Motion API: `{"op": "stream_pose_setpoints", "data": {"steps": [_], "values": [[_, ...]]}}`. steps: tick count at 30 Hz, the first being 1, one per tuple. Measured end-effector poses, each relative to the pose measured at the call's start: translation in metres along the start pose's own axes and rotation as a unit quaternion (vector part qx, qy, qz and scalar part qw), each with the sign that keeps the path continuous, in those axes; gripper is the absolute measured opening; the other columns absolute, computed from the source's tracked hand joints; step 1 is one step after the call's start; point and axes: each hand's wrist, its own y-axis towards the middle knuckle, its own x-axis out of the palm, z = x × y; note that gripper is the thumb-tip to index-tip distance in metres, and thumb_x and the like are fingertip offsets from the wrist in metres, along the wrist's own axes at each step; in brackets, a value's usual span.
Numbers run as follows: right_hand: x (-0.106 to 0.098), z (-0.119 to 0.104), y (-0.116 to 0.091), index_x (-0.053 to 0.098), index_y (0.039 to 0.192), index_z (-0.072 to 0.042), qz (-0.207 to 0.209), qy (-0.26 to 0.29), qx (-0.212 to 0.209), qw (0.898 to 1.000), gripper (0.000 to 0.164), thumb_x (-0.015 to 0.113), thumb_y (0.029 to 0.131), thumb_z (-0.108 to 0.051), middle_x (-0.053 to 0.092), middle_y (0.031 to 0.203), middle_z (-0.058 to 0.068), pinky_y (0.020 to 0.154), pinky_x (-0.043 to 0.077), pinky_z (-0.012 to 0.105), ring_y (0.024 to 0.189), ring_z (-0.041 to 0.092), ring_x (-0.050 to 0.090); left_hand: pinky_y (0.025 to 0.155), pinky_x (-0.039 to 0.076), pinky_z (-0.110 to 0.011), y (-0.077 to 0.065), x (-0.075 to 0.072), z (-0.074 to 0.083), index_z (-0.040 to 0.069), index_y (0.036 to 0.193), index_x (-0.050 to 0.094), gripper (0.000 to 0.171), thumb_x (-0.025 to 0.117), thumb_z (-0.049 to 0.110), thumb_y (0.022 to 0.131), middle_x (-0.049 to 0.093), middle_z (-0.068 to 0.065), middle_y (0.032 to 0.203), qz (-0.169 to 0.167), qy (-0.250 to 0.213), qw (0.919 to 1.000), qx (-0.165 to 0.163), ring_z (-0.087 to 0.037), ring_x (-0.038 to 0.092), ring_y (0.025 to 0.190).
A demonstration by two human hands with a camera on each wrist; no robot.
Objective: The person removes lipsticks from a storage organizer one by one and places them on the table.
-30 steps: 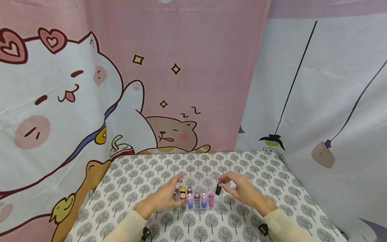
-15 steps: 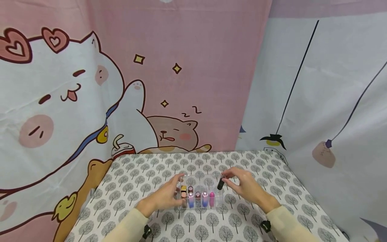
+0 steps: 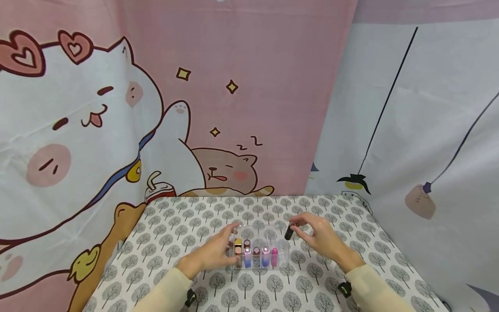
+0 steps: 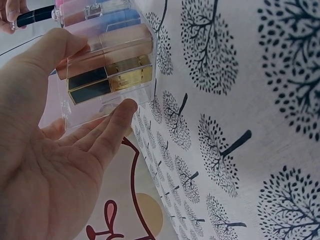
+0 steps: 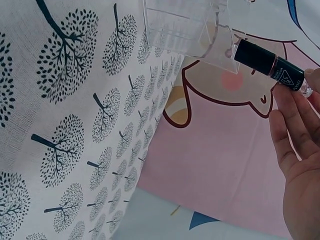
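Note:
My left hand (image 3: 212, 255) grips the left end of a clear plastic lipstick organizer (image 5: 175, 27), with the thumb at one side and fingers at the other. Between my right thumb and fingertips is a black lipstick tube (image 5: 270, 65), pinched at one end and tilted. The right hand (image 3: 319, 234) holds it just above and right of the organizer's right end. Several tubes stand in the compartments: a pink one (image 3: 274, 258), blue-violet ones (image 3: 266, 258) and, by my left thumb, a black-and-gold lipstick (image 4: 107, 80).
A white cloth (image 3: 218, 299) printed with grey trees covers the table under the organizer. Behind it hangs a pink and white curtain (image 3: 288, 108) with cartoon animals. Another hanging sheet (image 3: 390, 143) stands along the right side.
My right hand has lifted the black lipstick tube up and rightward, from over the organizer's right compartment to just outside it. The left hand keeps its grip on the organizer.

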Motion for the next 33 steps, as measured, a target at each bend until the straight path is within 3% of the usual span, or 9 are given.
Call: {"op": "stream_pose_setpoints", "data": {"steps": [4, 10, 20, 33], "values": [[0.000, 0.005, 0.002, 0.082, 0.123, -0.003, 0.006, -0.004, 0.001, 1.000, 0.035, 0.093, 0.091, 0.005, 0.089, 0.113, 0.007, 0.087, 0.066, 0.012, 0.092, 0.017, 0.084, 0.105, 0.072, -0.041, 0.000, -0.001, 0.001, 0.025, 0.185, 0.020, 0.117, 0.096, 0.028, 0.097, 0.054, -0.022, 0.175, 0.002, -0.003, 1.0000, -0.001, -0.033, 0.077, 0.134], [0.000, 0.013, 0.002, 0.083, 0.122, -0.003, 0.011, -0.012, 0.011, 1.000, 0.033, 0.093, 0.092, 0.004, 0.089, 0.110, 0.005, 0.083, 0.064, 0.009, 0.088, 0.015, 0.082, 0.109, 0.072, -0.047, 0.002, -0.001, 0.002, 0.026, 0.185, 0.020, 0.116, 0.096, 0.028, 0.097, 0.053, -0.022, 0.175, 0.003, -0.010, 0.9999, -0.001, -0.035, 0.077, 0.135], [0.000, 0.022, -0.004, 0.083, 0.123, -0.006, 0.012, -0.034, 0.035, 0.999, 0.034, 0.095, 0.092, 0.001, 0.089, 0.109, 0.002, 0.075, 0.072, 0.031, 0.087, 0.014, 0.083, 0.110, 0.071, -0.052, 0.002, -0.001, 0.002, 0.026, 0.185, 0.020, 0.116, 0.096, 0.025, 0.097, 0.051, -0.024, 0.176, 0.001, -0.027, 0.9996, -0.003, -0.037, 0.077, 0.136], [0.000, 0.036, -0.012, 0.084, 0.123, -0.011, 0.003, -0.046, 0.065, 0.997, 0.032, 0.095, 0.095, -0.003, 0.088, 0.108, 0.000, 0.069, 0.067, 0.024, 0.088, 0.012, 0.081, 0.109, 0.072, -0.052, -0.001, 0.000, 0.002, 0.028, 0.185, 0.021, 0.118, 0.098, 0.025, 0.095, 0.052, -0.024, 0.176, 0.000, -0.037, 0.9993, -0.009, -0.037, 0.077, 0.135]]}}
